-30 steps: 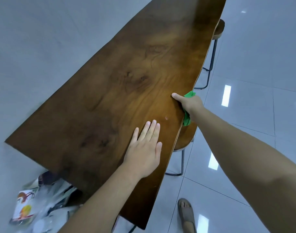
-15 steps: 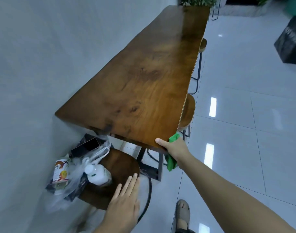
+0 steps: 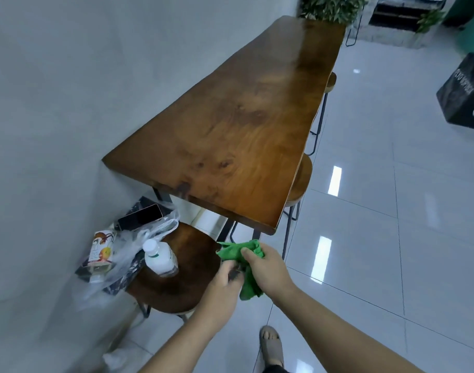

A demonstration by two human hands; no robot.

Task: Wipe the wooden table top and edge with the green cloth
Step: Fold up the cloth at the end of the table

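The green cloth (image 3: 241, 261) was off the wood altogether, bunched between both hands in front of the person's body and below the near corner of the tabletop (image 3: 230, 146). The right hand (image 3: 268, 267) gripped it from the right, thumb pressed across the top fold, with a tail of cloth hanging beneath the palm. The left hand (image 3: 225, 281) had its fingers (image 3: 234, 273) curled into the cloth's lower left side, so both were clenched on it and neither touched the table.

From the hands, the tabletop lay ahead and slightly up, its near short edge closest, just beyond the cloth. Its long axis ran away from the person toward the potted plants (image 3: 335, 6) at the far end, with the wall along its left side and the open edge on the right, above the tucked stools (image 3: 301, 181). The right hand sat nearer that open edge and looked the likelier one to carry the cloth back. The bunched cloth itself ran from upper left to lower right.
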